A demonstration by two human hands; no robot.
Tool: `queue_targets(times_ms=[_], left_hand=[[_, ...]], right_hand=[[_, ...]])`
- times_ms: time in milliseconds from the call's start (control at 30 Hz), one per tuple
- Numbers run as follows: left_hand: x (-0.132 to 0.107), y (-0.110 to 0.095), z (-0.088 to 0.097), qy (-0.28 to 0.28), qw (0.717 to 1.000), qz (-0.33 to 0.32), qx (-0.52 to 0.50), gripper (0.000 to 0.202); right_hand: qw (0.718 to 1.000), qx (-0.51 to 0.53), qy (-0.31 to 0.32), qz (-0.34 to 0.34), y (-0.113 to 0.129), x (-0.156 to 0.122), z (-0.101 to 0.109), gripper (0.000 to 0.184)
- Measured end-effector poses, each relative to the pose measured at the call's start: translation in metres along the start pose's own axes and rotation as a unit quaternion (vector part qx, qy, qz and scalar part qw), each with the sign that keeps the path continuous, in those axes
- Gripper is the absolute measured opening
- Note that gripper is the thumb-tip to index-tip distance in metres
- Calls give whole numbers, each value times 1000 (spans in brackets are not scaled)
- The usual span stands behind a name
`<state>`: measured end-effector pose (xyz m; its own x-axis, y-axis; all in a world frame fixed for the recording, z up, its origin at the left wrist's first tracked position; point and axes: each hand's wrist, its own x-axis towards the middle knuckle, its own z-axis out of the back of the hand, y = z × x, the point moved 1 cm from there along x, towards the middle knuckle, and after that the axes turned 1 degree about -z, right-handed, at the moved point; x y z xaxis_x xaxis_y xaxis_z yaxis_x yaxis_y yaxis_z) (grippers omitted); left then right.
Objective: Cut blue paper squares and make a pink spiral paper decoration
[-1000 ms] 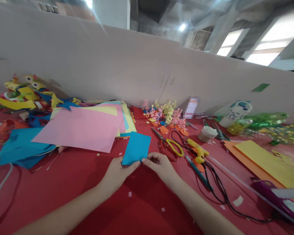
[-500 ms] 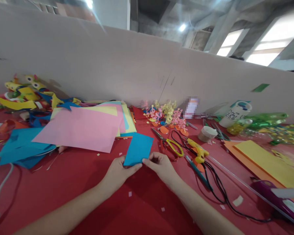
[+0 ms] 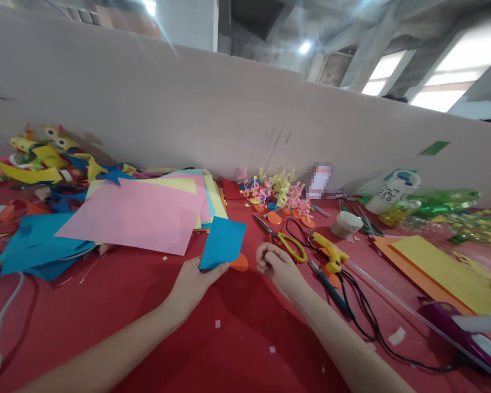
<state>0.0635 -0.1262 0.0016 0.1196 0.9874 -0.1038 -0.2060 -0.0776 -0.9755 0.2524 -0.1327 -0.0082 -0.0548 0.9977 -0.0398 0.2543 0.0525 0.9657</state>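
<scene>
A rectangular piece of blue paper (image 3: 223,243) is pinched at its lower left corner by my left hand (image 3: 194,284), thumb in front and fingers behind. It is held tilted above the red table. Just below its right corner shows part of an orange paper disc (image 3: 240,263). My right hand (image 3: 280,267) is apart from the paper, its fingers curled in, and nothing shows in them. Right behind that hand lie scissors with yellow handles (image 3: 292,246). To its right rest a yellow glue gun (image 3: 331,254) and a teal pen-like stick (image 3: 330,289).
Pink paper (image 3: 139,213) tops a stack of coloured sheets, with blue sheets (image 3: 45,240) at left. Pink and yellow curled paper pieces (image 3: 280,191) stand near the white partition (image 3: 167,114). A paper cup (image 3: 346,225), yellow paper (image 3: 450,273) and a black cable (image 3: 372,322) lie at right.
My right hand has let go of the blue paper, moved slightly right and curled its fingers. My left hand has shifted the paper a little left and up, and the orange disc now shows.
</scene>
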Motion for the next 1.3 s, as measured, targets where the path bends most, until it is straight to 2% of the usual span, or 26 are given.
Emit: queue_targets(times_ms=[100,233,300,367,433,500,600,667,733,833,967,1067,1133,1200,1300], left_hand=[[0,1,0,-3,1000,-2,-1,30],[0,1,0,-1,1000,-3,11,29],[0,0,0,2,1000,-1,6,29],[-1,-1,0,6,1000,0,4,28],[-2,-2,-1,10,1000,0,8,27],[-2,-2,-1,15,1000,-5,10,27],[-2,-1,-2,20,1000,-10,3,27],[-2,0,-2,21,1000,-9,3,27],[-2,1,-2,20,1000,-5,9,28],[-1,3,-2,20,1000,-6,17,27],[-1,3,-2,26,1000,-11,6,27],[-1,2,-2,21,1000,-13,11,27],[-1,3,-2,18,1000,-17,16,27],[0,4,-2,20,999,-19,17,27],[0,5,-2,19,1000,-19,16,27]], right_hand=[[1000,-3,-8,-5,1,3,3,12],[995,-96,6,-35,5,7,12,34],[987,-152,-34,-44,7,8,17,39],[972,-208,-102,-29,9,8,23,49],[952,-257,-164,5,13,7,28,57],[940,-280,-188,55,18,6,32,53],[956,-218,-159,111,23,8,35,33],[981,-117,-128,82,23,9,35,37],[994,-12,-101,27,23,9,32,37],[993,84,-77,-11,23,7,26,33],[990,135,-44,-7,23,5,20,22],[993,114,-34,19,19,8,22,10],[998,48,-31,23,16,10,24,10],[999,-42,-15,12,13,10,24,15],[988,-146,48,2,10,6,16,28]])
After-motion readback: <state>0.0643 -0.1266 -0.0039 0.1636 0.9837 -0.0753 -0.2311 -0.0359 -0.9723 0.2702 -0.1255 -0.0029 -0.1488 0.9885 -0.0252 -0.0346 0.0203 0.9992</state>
